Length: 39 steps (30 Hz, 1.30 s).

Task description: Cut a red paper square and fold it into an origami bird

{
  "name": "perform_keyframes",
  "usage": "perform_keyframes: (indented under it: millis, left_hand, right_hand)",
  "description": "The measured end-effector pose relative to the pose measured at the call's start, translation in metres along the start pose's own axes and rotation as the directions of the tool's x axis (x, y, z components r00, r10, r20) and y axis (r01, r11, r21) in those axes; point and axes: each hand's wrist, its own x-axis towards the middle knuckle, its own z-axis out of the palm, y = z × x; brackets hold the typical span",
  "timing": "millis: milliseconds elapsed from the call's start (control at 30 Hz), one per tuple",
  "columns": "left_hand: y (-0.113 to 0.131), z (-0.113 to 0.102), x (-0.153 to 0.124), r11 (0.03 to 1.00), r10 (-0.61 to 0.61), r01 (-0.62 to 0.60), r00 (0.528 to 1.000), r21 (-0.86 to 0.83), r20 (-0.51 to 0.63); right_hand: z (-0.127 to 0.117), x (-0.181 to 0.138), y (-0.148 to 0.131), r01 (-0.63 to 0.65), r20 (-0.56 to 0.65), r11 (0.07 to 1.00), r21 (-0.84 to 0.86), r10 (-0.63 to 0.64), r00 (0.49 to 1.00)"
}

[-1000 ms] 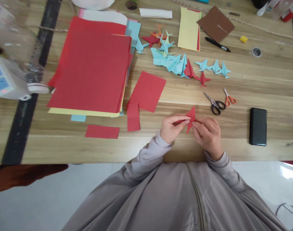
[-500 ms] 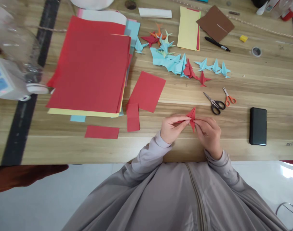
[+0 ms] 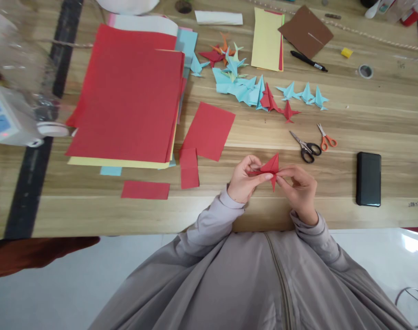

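Both my hands pinch a small folded red paper figure (image 3: 271, 167) just above the wooden table (image 3: 229, 211), near its front edge. My left hand (image 3: 243, 181) grips its left side with fingers closed. My right hand (image 3: 300, 188) pinches its right side and lower point. A red paper rectangle (image 3: 209, 130) and smaller red offcuts (image 3: 189, 168) lie to the left of my hands.
A big stack of red and yellow sheets (image 3: 129, 96) fills the left. Several folded blue and red paper figures (image 3: 260, 91) lie behind my hands. Two pairs of scissors (image 3: 307, 147), a black phone (image 3: 368, 178), a pen (image 3: 308, 62) and yellow sheets (image 3: 266, 41) are at right.
The red figure has turned so its flap lies more sideways between my fingertips. My hands have lifted slightly and my left fingers have shifted their grip.
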Motion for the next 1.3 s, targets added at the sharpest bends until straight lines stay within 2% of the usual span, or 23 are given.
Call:
perform_keyframes:
  millis: [100, 300, 467, 667, 800, 1100, 1300]
  left_hand:
    - [0.001, 0.000, 0.000, 1.000, -0.013, 0.012, 1.000, 0.016, 0.016]
    - [-0.005, -0.004, 0.001, 0.999, 0.002, -0.003, 1.000, 0.032, 0.023]
    - [-0.005, -0.005, 0.002, 1.000, -0.006, 0.005, 1.000, 0.024, 0.021]
    - [-0.002, -0.004, 0.002, 0.998, -0.021, 0.019, 0.999, 0.059, 0.031]
    - [-0.001, -0.004, 0.001, 0.996, -0.026, 0.025, 1.000, 0.081, 0.013]
    - [-0.002, -0.005, 0.000, 0.994, -0.008, 0.006, 1.000, 0.105, 0.018]
    - [-0.003, -0.005, 0.001, 0.995, 0.003, -0.006, 1.000, 0.105, 0.023]
  right_hand:
    - [0.000, -0.002, 0.002, -0.009, -0.007, 1.000, 0.008, 0.009, 1.000]
    - [0.002, -0.007, 0.008, -0.107, -0.051, 0.991, 0.079, 0.111, 0.992]
    - [0.002, -0.007, 0.010, -0.182, -0.011, 0.981, 0.070, 0.183, 0.983]
    - [-0.002, -0.005, 0.013, -0.201, 0.090, 0.977, 0.070, 0.194, 0.977]
    - [-0.004, -0.003, 0.007, -0.168, 0.129, 0.984, 0.064, 0.159, 0.979]
    - [-0.004, -0.001, -0.001, -0.064, 0.146, 0.998, -0.016, 0.066, 0.987]
    - [-0.004, -0.001, 0.001, -0.160, 0.166, 0.986, 0.044, 0.151, 0.975]
